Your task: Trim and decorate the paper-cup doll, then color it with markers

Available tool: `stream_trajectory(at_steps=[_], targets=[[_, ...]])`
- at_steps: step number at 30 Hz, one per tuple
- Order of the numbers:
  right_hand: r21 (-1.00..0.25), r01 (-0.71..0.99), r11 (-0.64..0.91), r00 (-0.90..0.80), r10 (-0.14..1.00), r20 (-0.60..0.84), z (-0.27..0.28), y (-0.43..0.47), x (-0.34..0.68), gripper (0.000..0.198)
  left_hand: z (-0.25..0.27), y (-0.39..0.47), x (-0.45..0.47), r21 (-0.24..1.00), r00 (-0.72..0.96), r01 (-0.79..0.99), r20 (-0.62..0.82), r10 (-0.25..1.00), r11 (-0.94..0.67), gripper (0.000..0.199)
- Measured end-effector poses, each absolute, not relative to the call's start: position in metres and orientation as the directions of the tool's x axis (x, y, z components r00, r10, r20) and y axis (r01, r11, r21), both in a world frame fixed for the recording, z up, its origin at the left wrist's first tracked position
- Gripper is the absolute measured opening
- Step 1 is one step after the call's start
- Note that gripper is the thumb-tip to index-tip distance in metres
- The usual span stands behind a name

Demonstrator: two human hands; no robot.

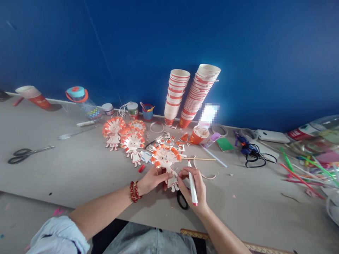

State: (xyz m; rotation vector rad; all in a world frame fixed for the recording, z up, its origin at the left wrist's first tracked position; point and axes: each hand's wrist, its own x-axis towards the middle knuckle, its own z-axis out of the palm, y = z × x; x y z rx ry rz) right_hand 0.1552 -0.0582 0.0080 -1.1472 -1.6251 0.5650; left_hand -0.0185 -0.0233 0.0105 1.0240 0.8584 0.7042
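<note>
My left hand (153,180), with a red beaded bracelet at the wrist, is closed on a paper doll (166,157) with an orange fringe around its drawn face and a white dress. In my right hand (199,187) a white marker (193,187) with a red end rests between the fingers, its tip pointing away from me. The right fingertips are at the doll's arm; whether they pinch it is hard to tell. Black scissor handles (182,200) show partly beneath the right hand. Similar paper dolls (132,143) lie to the left, near a red marker cap (142,168).
Two tall stacks of paper cups (176,93) lean by the blue wall. Paper scraps (182,141) surround a cup (199,135). A blue glue gun (246,147) with a black cord lies right, scissors (26,152) far left. Coloured straws (302,176) are heaped at right.
</note>
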Motion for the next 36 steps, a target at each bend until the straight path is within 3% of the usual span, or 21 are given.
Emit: stream_trajectory(at_steps=[6, 11, 20, 27, 36], targets=[[-0.839, 0.389, 0.380, 0.104, 0.887, 0.450, 0.000, -0.059, 0.164, 0.025, 0.003, -0.021, -0.020, 0.922, 0.454, -0.107, -0.287, 0.844, 0.371, 0.033], [-0.789, 0.315, 0.527, -0.043, 0.839, 0.543, 0.010, -0.064, 0.167, 0.027, 0.008, -0.019, -0.021, 0.930, 0.439, -0.071, -0.295, 0.849, 0.360, 0.034], [-0.854, 0.352, 0.383, 0.073, 0.899, 0.433, 0.005, -0.061, 0.161, 0.023, -0.001, -0.019, -0.021, 0.910, 0.454, -0.074, -0.334, 0.826, 0.409, 0.035], [-0.824, 0.430, 0.369, -0.117, 0.928, 0.355, 0.006, -0.061, 0.153, 0.016, 0.006, -0.020, -0.019, 0.938, 0.468, -0.116, -0.237, 0.851, 0.326, 0.033], [-0.826, 0.447, 0.342, -0.078, 0.935, 0.345, 0.006, -0.062, 0.153, 0.011, 0.003, -0.020, -0.019, 0.945, 0.500, -0.049, -0.257, 0.827, 0.324, 0.028]])
